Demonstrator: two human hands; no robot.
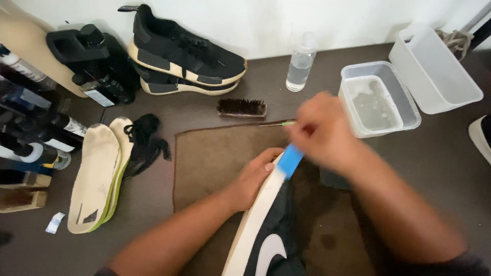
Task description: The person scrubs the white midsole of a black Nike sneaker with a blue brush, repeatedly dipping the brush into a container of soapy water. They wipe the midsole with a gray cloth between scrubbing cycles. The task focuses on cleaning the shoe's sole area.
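My left hand (253,179) grips the pale sole edge of a black shoe (271,230) lying on its side on a brown towel (215,153), thumb on top of the sole. My right hand (322,130), blurred, is closed on a blue brush (290,160) whose end touches the sole just beside my left thumb. The towel lies on the dark tabletop (440,153). Behind it sit a wooden brush (241,108), a clear bottle (300,62) and a tub of water (378,99). To the left lie two insoles (97,176), black laces (146,140) and a stacked pair of black shoes (186,53).
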